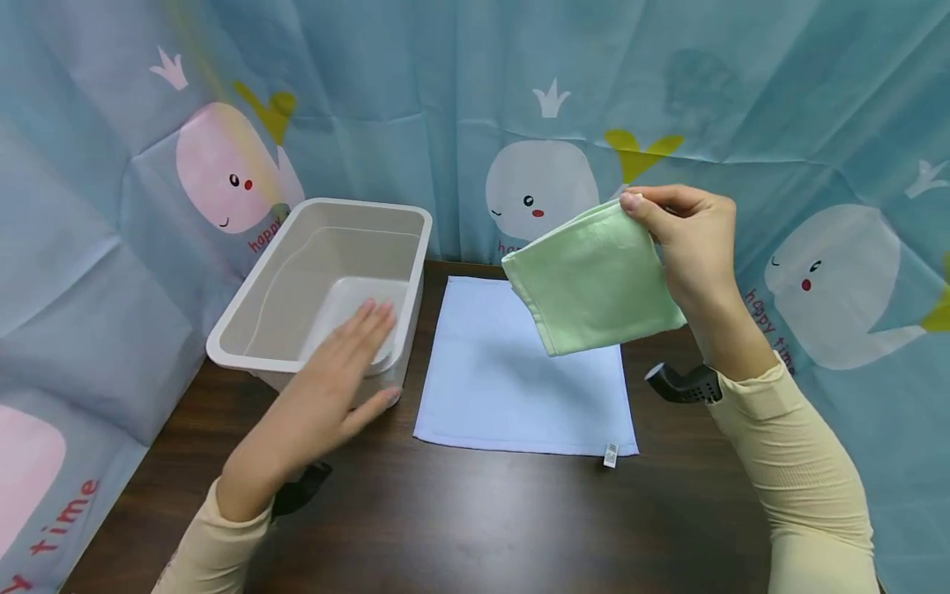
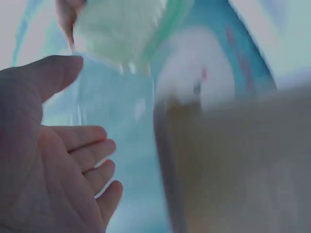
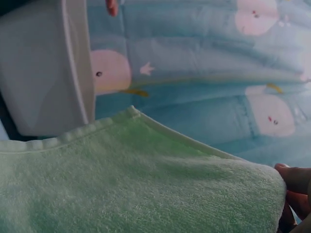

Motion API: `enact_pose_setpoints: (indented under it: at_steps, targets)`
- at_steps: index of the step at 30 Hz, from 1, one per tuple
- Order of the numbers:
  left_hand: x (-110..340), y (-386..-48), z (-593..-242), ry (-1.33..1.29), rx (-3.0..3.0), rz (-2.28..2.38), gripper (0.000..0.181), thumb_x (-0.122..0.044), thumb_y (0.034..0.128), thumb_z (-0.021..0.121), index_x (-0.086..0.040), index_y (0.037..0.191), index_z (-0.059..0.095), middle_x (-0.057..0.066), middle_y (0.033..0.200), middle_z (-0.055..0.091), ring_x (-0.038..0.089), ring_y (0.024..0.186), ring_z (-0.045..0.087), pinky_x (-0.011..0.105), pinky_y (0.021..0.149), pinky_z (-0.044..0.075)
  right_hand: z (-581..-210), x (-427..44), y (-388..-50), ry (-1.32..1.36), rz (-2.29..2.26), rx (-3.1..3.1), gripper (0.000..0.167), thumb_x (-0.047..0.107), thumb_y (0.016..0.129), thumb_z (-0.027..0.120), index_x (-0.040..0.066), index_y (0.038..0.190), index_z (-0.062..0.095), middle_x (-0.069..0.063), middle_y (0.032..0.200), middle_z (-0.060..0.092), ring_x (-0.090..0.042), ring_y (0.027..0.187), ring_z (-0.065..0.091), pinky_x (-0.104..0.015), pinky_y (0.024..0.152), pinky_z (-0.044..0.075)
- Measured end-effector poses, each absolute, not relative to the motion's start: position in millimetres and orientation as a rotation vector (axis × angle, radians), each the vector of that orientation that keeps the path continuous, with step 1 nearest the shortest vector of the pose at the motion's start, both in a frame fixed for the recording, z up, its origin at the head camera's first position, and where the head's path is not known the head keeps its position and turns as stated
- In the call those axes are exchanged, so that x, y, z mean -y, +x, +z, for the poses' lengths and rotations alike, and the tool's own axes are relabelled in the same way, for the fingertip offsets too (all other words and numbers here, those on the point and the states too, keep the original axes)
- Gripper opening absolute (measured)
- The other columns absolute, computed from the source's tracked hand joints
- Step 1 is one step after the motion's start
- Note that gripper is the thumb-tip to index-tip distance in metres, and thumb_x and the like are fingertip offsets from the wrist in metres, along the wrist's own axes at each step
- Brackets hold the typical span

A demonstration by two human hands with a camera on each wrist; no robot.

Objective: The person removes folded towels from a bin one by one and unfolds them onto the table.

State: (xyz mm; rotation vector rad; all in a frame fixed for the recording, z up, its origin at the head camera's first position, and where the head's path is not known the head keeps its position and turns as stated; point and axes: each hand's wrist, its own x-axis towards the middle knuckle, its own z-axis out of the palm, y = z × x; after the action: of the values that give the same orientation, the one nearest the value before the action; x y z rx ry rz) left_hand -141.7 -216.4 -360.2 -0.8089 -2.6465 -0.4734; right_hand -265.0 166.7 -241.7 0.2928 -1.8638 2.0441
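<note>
My right hand (image 1: 690,235) pinches a light green towel (image 1: 594,285) by its upper corner, and the towel hangs above a pale blue towel (image 1: 512,379) that lies flat on the table. In the right wrist view the green towel (image 3: 160,179) fills the lower part, with fingertips (image 3: 294,179) at its right edge. My left hand (image 1: 319,396) is held over the near right side of a grey plastic bin (image 1: 419,272), fingers straight and holding nothing. Whether it touches the bin I cannot tell. The left wrist view shows that palm (image 2: 63,165) with nothing in it.
The dark brown table (image 1: 475,528) carries the bin at left and the pale blue towel at centre, with a small white tag (image 1: 610,455) at its near right corner. A blue curtain (image 1: 386,82) with whale prints stands behind and along both sides.
</note>
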Motion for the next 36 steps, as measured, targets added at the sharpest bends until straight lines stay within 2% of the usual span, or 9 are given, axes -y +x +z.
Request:
enact_pose_setpoints:
  at_steps: [8,13,23,30,36]
  targets:
    - [161.1,-151.6,-393.5,-1.206,2.699,-0.407,0.081,-0.042,0.0960,0.061,-0.009,0.159,0.021,0.006,0.167,0.023,0.025,0.155,0.021,0.046,0.122,0.031,-286.0,-192.3,-233.3,0.176,1.978,1.981,0.022,0.010,0.078,0.083,-0.003,0.094,0.078,0.002,0.083,0.078,-0.009,0.070,0.069,-0.016,0.058,0.054]
    - [145.5,-155.3,-415.1,-1.348,2.731,-0.419,0.077,-0.042,0.0977,0.059,-0.009,0.158,0.023,0.006,0.166,0.024,0.025,0.155,0.022,0.044,0.121,0.032,-310.0,-193.2,-209.9,0.121,2.029,1.987,0.015,0.007,0.082,0.080,-0.003,0.093,0.078,0.001,0.085,0.078,-0.008,0.069,0.068,-0.017,0.055,0.053]
    - [131.5,-159.3,-432.0,-1.459,2.751,-0.399,0.074,-0.041,0.0996,0.055,-0.006,0.157,0.024,0.008,0.165,0.025,0.026,0.155,0.020,0.043,0.123,0.029,-327.5,-194.4,-162.0,-0.002,2.355,1.841,0.009,0.001,0.087,0.072,-0.001,0.094,0.077,-0.002,0.089,0.077,-0.011,0.075,0.070,-0.022,0.061,0.057]
    - [128.0,-163.9,-439.4,-1.471,2.847,-0.408,0.073,-0.043,0.1007,0.053,-0.007,0.157,0.024,0.008,0.166,0.023,0.025,0.156,0.019,0.044,0.123,0.028,-360.6,-216.8,-168.1,-0.246,2.408,1.954,0.013,0.013,0.089,0.073,0.006,0.099,0.078,0.003,0.092,0.072,-0.008,0.073,0.069,-0.022,0.062,0.056]
    - [120.9,-164.7,-445.0,-1.497,2.975,-0.410,0.074,-0.045,0.1002,0.053,-0.009,0.158,0.023,0.004,0.167,0.020,0.023,0.156,0.016,0.044,0.123,0.028,-393.0,-238.9,-183.5,-0.444,2.295,2.067,0.020,0.021,0.086,0.076,0.009,0.103,0.077,0.008,0.096,0.071,-0.006,0.079,0.068,-0.020,0.065,0.056]
